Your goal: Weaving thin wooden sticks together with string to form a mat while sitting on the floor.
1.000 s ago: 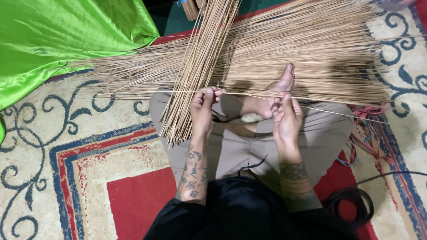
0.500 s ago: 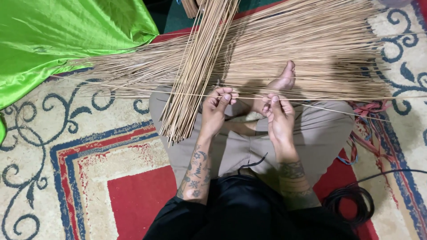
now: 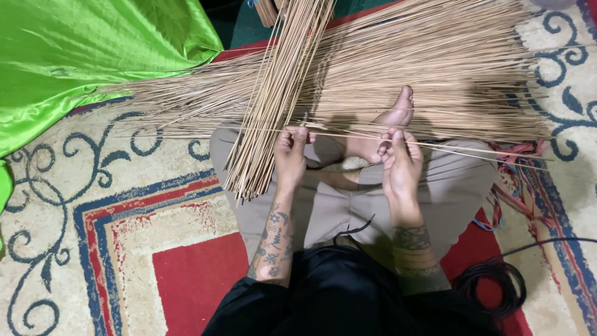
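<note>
I sit cross-legged on a patterned rug. My left hand (image 3: 291, 154) and my right hand (image 3: 401, 163) each pinch the same thin tan stick (image 3: 348, 136), held level across my lap. A bundle of long thin sticks (image 3: 277, 99) runs from the top centre down to my left knee, just left of my left hand. Behind it, a wide fan of similar sticks (image 3: 435, 74) lies across the rug. My bare foot (image 3: 388, 121) rests between my hands, against that fan.
Bright green satin cloth (image 3: 81, 56) covers the upper left. A coiled black cable (image 3: 491, 286) lies at my right hip. Red and blue ribbon scraps (image 3: 507, 199) lie by my right knee. The rug (image 3: 124, 236) has red, blue and cream borders.
Both hands have shifted slightly along the single stick: the left moved right from the bundle, and both now pinch the stick with fingertips raised a little higher over my lap.
</note>
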